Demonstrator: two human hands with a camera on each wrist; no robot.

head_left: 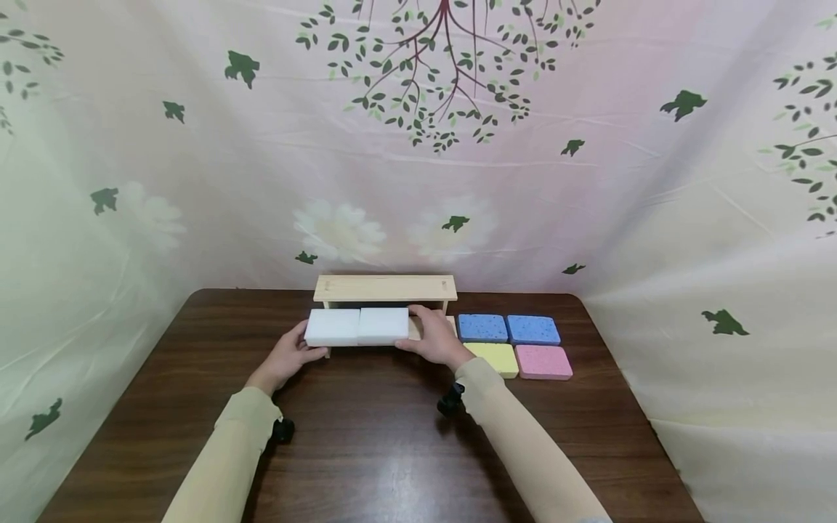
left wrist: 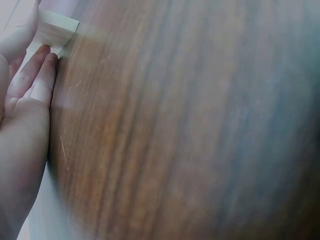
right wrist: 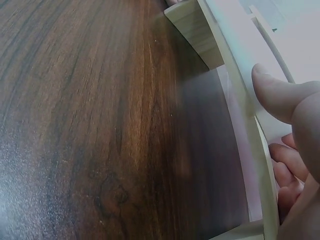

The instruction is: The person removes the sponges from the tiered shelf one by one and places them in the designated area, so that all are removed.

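Observation:
Two white sponges lie side by side at the lower board of a small two-tier wooden rack (head_left: 383,288). My left hand (head_left: 285,356) holds the outer end of the left white sponge (head_left: 332,327), thumb along its front. At the other end my right hand (head_left: 437,336) grips the right white sponge (head_left: 384,326), thumb in front and forefinger behind. In the right wrist view the right thumb (right wrist: 272,92) presses the white face just above the board's edge, the other fingers curled beside it. Only part of the left hand (left wrist: 27,110) shows in the left wrist view, close to a wooden rack end.
Right of the rack sit two blue sponges (head_left: 482,328), a yellow sponge (head_left: 493,359) and a pink sponge (head_left: 543,362). The right forearm passes close by the yellow one. A printed cloth (head_left: 392,181) hangs behind the dark wooden table (head_left: 366,450).

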